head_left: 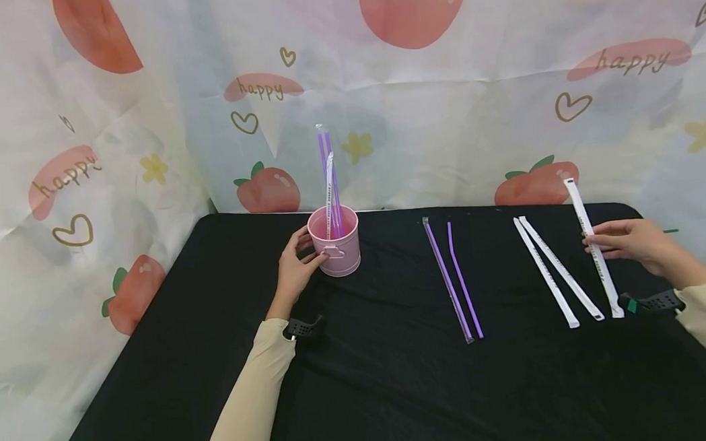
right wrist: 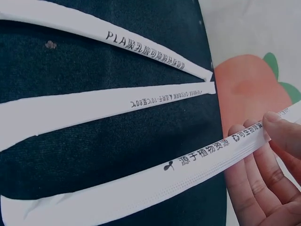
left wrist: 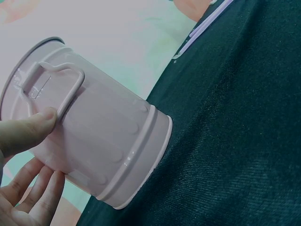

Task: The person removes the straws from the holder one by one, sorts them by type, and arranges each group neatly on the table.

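A small pink bucket (head_left: 341, 256) stands on the black cloth, holding purple straws (head_left: 334, 181) and one white paper-wrapped straw (head_left: 329, 195). My left hand (head_left: 297, 268) grips the bucket from its left side, the thumb on the front by the little wire handle (left wrist: 70, 89), fingers round the back. Far to the right, my right hand (head_left: 630, 240) pinches another paper-wrapped straw (head_left: 594, 253) between thumb and fingers; printed characters run along its wrapper. Its upper end is tilted up, while the lower end is down near the cloth. Two more wrapped straws (head_left: 547, 273) lie just left of it.
Between the hands, two purple straws (head_left: 456, 281) lie side by side on the black tablecloth (head_left: 401, 406), one in a clear sleeve. Behind the table hangs a pale curtain (head_left: 433, 141) printed with fruit, hearts and lettering; it also covers the left side.
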`<state>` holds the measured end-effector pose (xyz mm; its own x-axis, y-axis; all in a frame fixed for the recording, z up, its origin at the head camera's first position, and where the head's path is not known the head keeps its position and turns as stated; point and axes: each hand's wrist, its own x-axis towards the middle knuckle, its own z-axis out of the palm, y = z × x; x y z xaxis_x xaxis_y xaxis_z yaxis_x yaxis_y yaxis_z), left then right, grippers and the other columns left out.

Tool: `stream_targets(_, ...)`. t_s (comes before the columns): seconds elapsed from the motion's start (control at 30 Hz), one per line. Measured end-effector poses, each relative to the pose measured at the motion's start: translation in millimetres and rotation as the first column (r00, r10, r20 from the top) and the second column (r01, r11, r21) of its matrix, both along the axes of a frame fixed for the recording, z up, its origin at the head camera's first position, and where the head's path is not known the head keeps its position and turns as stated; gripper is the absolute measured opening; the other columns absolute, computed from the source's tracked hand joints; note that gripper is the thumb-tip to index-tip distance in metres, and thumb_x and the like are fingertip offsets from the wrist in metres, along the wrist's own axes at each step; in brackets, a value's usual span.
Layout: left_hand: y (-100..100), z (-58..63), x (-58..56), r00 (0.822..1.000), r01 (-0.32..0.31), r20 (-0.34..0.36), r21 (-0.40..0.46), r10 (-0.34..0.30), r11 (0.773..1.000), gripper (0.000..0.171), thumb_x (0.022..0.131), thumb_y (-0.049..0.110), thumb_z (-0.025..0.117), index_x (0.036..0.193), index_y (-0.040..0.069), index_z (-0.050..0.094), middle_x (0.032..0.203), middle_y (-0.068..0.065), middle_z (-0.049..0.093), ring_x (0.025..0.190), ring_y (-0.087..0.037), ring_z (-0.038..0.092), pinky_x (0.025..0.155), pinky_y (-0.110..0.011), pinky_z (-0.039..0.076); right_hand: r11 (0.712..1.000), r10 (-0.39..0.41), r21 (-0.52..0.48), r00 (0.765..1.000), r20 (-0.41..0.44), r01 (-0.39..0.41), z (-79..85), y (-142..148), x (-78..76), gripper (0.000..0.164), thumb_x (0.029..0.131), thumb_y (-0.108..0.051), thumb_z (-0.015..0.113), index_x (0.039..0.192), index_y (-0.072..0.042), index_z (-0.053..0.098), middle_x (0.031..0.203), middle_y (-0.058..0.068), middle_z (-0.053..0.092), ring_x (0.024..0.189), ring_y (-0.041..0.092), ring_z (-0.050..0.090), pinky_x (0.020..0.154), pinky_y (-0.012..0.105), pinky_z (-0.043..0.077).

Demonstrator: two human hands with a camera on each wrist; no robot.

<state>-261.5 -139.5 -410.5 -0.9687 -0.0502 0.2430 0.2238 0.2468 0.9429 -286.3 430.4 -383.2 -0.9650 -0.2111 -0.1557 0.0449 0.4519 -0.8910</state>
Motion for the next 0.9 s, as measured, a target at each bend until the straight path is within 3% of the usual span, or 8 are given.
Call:
stream_targets(0.2,0,0.2,0.1,1.0,0.003,0.003,0.004,-0.003,1.0,0.065,0.081,0.0,0.069,0.139,0.001,0.04,0.132,-0.024,0.049,0.122,-0.037,0.049,0.101,-0.045,0.047,0.998,-0.003,0.061,1.0,0.009,0.002,-4.3,0,-3.9,0.021,0.094,-0.012,0.056,0.087,-0.031,0.064,0.08,-0.021,0.068,0.074,-0.003,0.066,0.063,0.018,0.057)
stream_targets(0.3,0,0.4,0.0,1.0,0.004,0.006,0.007,-0.004,1.0,0.065,0.081,0.0,0.069,0.139,0.001,0.04,0.132,-0.024,0.049,0.122,-0.037,0.049,0.101,-0.044,0.047,0.992,-0.006,0.124,1.0,0.005,0.006,-6.8,-1,-6.4,0.011,0.094,-0.016,0.056,0.101,-0.012,0.064,0.08,-0.023,0.067,0.074,-0.003,0.066,0.065,0.019,0.057)
stream_targets(0.4,0,0.7,0.1,1.0,0.004,0.008,0.01,-0.004,1.0,0.065,0.081,0.0,0.069,0.139,0.001,0.039,0.133,-0.025,0.049,0.122,-0.037,0.049,0.101,-0.044,0.046,0.984,-0.01,0.176,1.0,-0.003,0.011,-9.7,-2,-9.8,0.041,0.094,-0.019,0.057,0.116,0.015,0.052,0.081,-0.024,0.067,0.074,-0.004,0.065,0.065,0.02,0.058)
stream_targets(0.47,0,0.9,0.2,1.0,0.001,0.011,0.008,-0.001,1.0,0.066,0.081,0.0,0.069,0.139,0.001,0.039,0.133,-0.024,0.048,0.123,-0.037,0.049,0.101,-0.044,0.046,0.979,-0.012,0.203,1.0,-0.005,0.012,-11.9,-4,-12.3,0.054,0.094,-0.022,0.056,0.122,0.022,0.042,0.081,-0.024,0.066,0.074,-0.005,0.065,0.066,0.021,0.058)
stream_targets(0.6,0,1.2,0.6,1.0,-0.001,0.016,0.005,0.001,1.0,0.065,0.081,0.0,0.069,0.14,0.001,0.039,0.133,-0.024,0.049,0.123,-0.037,0.049,0.101,-0.043,0.046,0.967,-0.024,0.252,1.0,-0.004,0.024,-17.1,-6,-16.9,0.059,0.094,-0.024,0.057,0.127,0.022,0.037,0.081,-0.021,0.068,0.073,-0.008,0.063,0.067,0.021,0.057)
stream_targets(0.9,1,2.4,1.0,1.0,0.001,0.005,0.004,-0.001,1.0,0.065,0.081,-0.001,0.069,0.139,0.0,0.039,0.133,-0.025,0.049,0.123,-0.038,0.049,0.101,-0.042,0.047,0.947,-0.033,0.319,0.999,-0.012,0.036,-28.3,-6,-24.5,0.058,0.094,-0.025,0.057,0.125,0.021,0.041,0.088,0.002,0.073,0.07,-0.011,0.058,0.068,0.028,0.059)
